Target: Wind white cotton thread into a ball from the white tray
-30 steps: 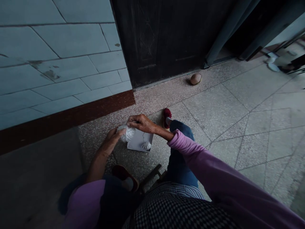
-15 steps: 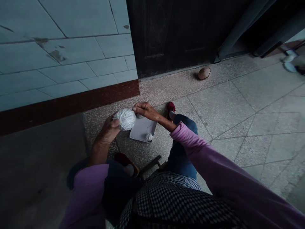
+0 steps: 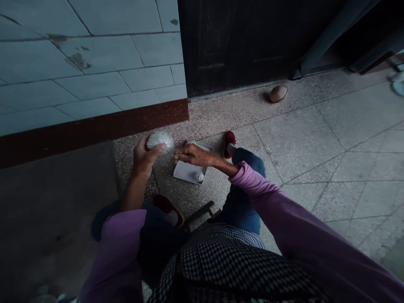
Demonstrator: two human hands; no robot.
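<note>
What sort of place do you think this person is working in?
Probably the entrance of a house or older building: there is a dark wooden door, a tiled wall, and a speckled stone-tile floor.

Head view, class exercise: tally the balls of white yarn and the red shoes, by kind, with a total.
Balls of white yarn: 2
Red shoes: 2
Total: 4
</note>
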